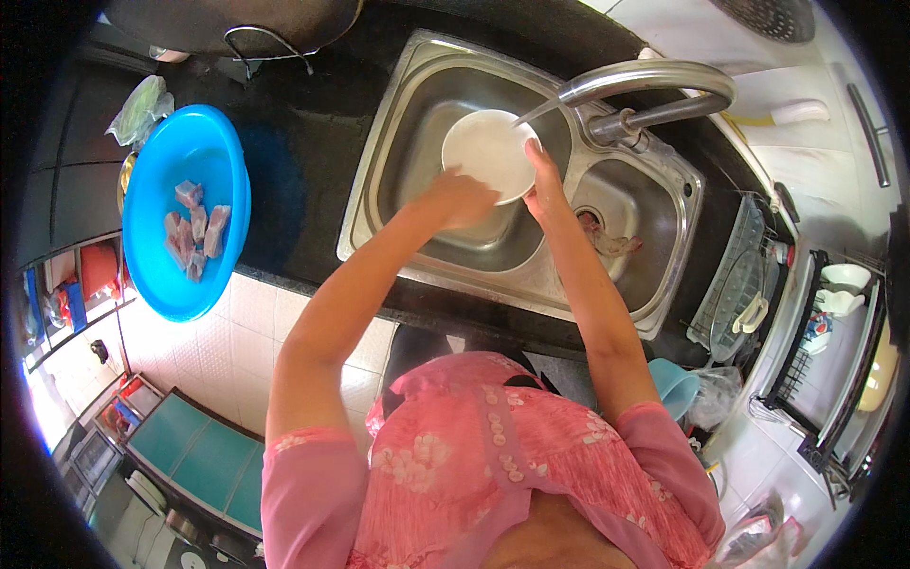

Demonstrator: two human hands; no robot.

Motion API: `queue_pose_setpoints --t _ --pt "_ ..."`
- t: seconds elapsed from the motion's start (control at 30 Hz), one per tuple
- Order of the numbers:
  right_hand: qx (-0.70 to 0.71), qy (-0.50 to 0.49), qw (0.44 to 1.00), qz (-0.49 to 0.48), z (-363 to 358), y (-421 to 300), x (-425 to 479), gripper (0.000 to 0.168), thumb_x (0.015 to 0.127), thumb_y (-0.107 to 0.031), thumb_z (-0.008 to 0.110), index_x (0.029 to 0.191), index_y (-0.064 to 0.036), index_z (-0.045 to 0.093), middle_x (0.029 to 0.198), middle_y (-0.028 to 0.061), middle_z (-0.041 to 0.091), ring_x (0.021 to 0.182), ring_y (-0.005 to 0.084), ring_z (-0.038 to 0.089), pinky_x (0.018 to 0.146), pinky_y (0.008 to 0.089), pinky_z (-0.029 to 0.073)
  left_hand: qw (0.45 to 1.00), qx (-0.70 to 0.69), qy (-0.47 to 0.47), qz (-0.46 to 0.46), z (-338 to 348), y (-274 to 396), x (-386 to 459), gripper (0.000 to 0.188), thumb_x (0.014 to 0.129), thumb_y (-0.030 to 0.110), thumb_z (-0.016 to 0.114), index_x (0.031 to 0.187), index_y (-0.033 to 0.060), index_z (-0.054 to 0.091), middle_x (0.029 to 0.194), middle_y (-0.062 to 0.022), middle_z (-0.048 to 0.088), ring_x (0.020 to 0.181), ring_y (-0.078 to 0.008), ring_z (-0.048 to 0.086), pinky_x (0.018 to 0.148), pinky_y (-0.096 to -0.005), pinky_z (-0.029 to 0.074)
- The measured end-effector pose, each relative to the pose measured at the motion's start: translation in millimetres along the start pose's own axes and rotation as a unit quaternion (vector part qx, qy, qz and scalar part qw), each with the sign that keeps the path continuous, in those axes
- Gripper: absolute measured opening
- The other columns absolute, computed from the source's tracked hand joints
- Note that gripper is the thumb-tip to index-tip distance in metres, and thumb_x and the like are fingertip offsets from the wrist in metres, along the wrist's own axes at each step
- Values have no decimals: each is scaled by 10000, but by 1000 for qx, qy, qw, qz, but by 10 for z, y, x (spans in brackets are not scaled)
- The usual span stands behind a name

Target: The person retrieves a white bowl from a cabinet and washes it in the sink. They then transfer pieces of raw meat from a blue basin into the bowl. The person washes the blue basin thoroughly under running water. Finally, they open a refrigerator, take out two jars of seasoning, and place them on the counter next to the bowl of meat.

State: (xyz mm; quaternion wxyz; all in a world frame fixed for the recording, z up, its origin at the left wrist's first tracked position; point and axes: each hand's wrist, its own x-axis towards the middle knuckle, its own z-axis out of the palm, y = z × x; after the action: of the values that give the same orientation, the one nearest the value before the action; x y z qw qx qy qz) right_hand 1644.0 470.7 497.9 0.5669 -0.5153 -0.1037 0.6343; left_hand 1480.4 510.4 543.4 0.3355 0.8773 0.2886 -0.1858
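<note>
My right hand [543, 179] grips the right rim of a round white bowl [490, 151] above the left basin [416, 142] of a stainless steel sink. Water runs into the bowl from the curved metal faucet [647, 75]; its contents look whitish. My left hand [455, 199] is at the bowl's lower left rim, slightly blurred, with its fingers partly hidden; whether it holds anything cannot be told. In the smaller right basin [654, 249], some pinkish food scraps [608, 238] lie at the drain.
A blue plastic basin [153, 284] with several chunks of raw meat [195, 231] stands on the dark counter [306, 163] at the left. Behind it lies a plastic bag [142, 107]. A large pan [234, 21] is at the top left, a dish rack [732, 277] right of the sink.
</note>
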Motion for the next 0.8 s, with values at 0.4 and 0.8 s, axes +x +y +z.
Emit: queue_pose_setpoints --t 0.4,0.8 --pt "113 -26 991 73 401 145 171 371 809 -177 563 1117 16 489 1064 110 572 1000 215 548 855 335 447 594 -715 340 -145 138 -382 -52 702 755 70 550 1340 107 164 1177 -175 448 993 -305 540 640 -386 556" --pt "41 5 998 56 238 323 224 482 794 -132 531 1246 -66 378 1138 98 510 1028 235 521 870 371 434 559 -754 312 -147 287 -420 -59 642 800 -29 410 1363 179 185 1277 -129 385 1050 -293 514 696 -418 533"
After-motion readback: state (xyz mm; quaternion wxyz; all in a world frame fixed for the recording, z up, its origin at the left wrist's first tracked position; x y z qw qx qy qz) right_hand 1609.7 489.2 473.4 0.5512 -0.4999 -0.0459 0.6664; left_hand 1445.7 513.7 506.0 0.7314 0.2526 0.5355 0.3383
